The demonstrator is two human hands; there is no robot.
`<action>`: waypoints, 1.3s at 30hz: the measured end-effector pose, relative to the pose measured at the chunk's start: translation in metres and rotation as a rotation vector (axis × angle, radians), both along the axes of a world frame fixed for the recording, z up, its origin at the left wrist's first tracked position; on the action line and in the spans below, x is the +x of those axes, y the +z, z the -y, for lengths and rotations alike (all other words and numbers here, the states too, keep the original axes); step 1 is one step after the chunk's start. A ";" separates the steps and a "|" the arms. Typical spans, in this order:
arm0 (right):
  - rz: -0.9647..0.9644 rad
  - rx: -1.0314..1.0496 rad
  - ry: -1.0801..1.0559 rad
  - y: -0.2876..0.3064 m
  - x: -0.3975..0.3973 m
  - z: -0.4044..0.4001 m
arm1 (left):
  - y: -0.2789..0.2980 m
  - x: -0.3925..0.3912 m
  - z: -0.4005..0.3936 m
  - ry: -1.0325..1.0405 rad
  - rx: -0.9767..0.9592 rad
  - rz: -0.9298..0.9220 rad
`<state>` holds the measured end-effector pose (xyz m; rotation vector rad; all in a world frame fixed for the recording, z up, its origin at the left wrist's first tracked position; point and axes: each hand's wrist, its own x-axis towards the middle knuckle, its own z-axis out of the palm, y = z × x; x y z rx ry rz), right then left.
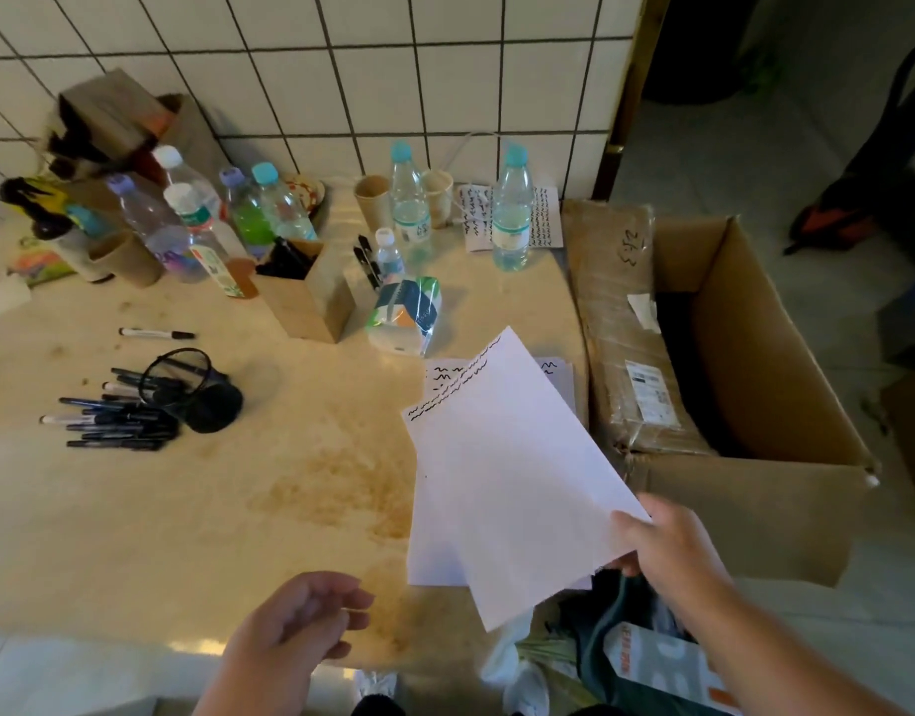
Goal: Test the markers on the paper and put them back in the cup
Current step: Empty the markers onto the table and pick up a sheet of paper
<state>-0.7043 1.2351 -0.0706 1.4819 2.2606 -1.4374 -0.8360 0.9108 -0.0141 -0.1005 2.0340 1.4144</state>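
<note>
Head view, the only one we get. The right hand (667,550) pinches the near right corner of the paper (502,472), thumb on top, and the sheet hangs tilted above the desk (238,509). It looks like 2 sheets fanned together, with black squiggles along the far edge, so test marks are already there. Holding it by a corner reads as carrying it to a writing spot.

The left hand (300,627) hovers at the near edge of the desk, fingers loosely curled, grasping nothing, likely ready to steady the sheet or reach for a pen.

Far to the left, the cup (189,387), a black mesh one, lies tipped on its side, and the markers (114,418) lie spilled in a heap just beside its mouth. 1 more marker (156,333) lies alone, farther back.

At the right edge of the desk stands an open cardboard box (755,405). More scribbled paper lies flat beneath the lifted sheet.
</note>
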 end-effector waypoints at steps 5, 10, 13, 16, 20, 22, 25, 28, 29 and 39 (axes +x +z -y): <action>-0.105 -0.147 -0.172 0.009 -0.013 0.034 | -0.003 -0.032 0.020 -0.011 0.015 0.020; -0.248 -0.426 -0.364 0.012 -0.059 0.091 | -0.013 -0.090 0.057 -0.083 0.013 0.043; -0.276 -0.463 -0.419 0.014 -0.091 0.135 | -0.019 -0.132 0.088 -0.140 -0.005 0.064; -0.306 -0.461 -0.458 0.010 -0.120 0.175 | -0.026 -0.169 0.120 -0.195 -0.041 0.052; -0.335 -0.508 -0.488 0.003 -0.151 0.218 | -0.025 -0.203 0.159 -0.211 -0.084 0.039; -0.338 -0.527 -0.493 0.001 -0.160 0.234 | -0.024 -0.212 0.173 -0.209 -0.090 0.041; -0.335 -0.545 -0.495 0.001 -0.167 0.248 | -0.022 -0.220 0.184 -0.190 -0.087 0.018; -0.340 -0.559 -0.495 0.002 -0.171 0.252 | -0.018 -0.220 0.188 -0.160 -0.075 0.005; -0.345 -0.568 -0.492 0.002 -0.172 0.252 | -0.016 -0.219 0.189 -0.149 -0.075 0.007; -0.392 -0.673 -0.435 -0.004 -0.201 0.282 | -0.004 -0.224 0.229 -0.095 -0.115 0.000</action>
